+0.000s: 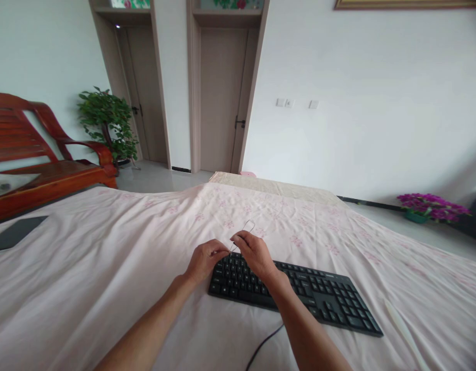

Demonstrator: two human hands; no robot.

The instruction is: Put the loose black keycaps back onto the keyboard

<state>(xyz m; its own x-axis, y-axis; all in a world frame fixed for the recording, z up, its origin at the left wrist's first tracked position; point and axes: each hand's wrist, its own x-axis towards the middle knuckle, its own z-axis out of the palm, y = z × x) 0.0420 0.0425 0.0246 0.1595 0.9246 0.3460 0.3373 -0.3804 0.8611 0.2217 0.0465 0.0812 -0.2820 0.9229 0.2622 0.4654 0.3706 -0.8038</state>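
Note:
A black keyboard (323,293) lies on the pale pink sheet, tilted a little with its right end nearer to me. Over its upper left keys, both hands meet around a thin bent wire loop (250,222) that sticks up past the fingers. My left hand (207,259) is closed, its thumb and fingertips pinching the wire's lower end close to the keys. My right hand (254,251) is closed too, pinching the wire higher up. My right hand and forearm hide part of the middle keys.
A black cable (263,346) runs from the keyboard's near edge toward me. At right lies a pale, slender strip (404,330). A dark flat object (17,233) rests at far left. Beyond the sheet (145,288) stand a wooden bench (83,172), a green plant (108,123) and purple flowers (431,206).

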